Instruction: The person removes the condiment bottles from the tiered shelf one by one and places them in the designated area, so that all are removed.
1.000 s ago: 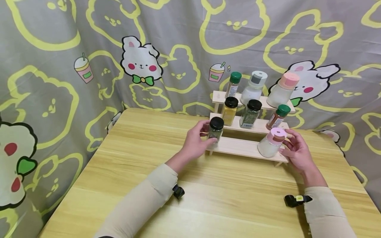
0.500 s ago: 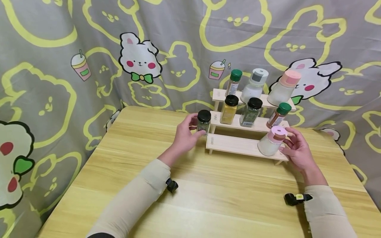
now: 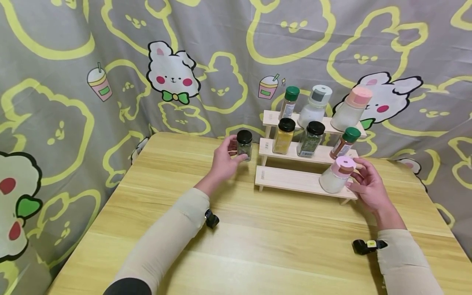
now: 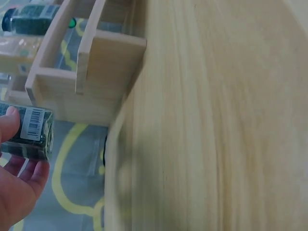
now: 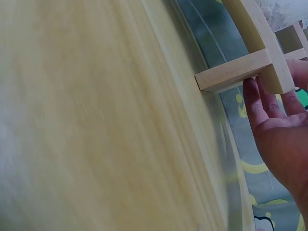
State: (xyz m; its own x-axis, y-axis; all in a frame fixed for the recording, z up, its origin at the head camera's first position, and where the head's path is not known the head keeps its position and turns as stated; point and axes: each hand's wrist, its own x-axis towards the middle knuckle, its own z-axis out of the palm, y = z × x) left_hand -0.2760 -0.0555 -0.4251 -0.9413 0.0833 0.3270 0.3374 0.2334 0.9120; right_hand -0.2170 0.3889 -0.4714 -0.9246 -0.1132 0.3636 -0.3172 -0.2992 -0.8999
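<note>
My left hand (image 3: 225, 159) grips a square glass spice jar (image 3: 244, 148) with a black lid and dark green contents. It holds the jar upright, just left of the three-tier wooden rack (image 3: 287, 180). In the left wrist view the barcode label of that jar (image 4: 32, 126) faces the camera, thumb over its side. At the right end of the lowest shelf, my right hand (image 3: 370, 190) grips the rack, with fingers curled around the shelf end beside its leg (image 5: 236, 72). Close by stands a shaker (image 3: 336, 176) with a pink-purple cap, overlapping the fingertips in the head view.
On the middle shelf stand a yellow spice jar (image 3: 284, 137), a green herb jar (image 3: 311, 140) and a green-capped red spice bottle (image 3: 344, 143). The top shelf bears a green-capped bottle (image 3: 289, 102) and two shakers. A patterned curtain (image 3: 221, 32) hangs behind the wooden table (image 3: 236, 250).
My left hand has lifted the black-lidded jar off the lowest shelf and carried it left, past the rack's end. The right hand stays in place at the shelf's right end.
</note>
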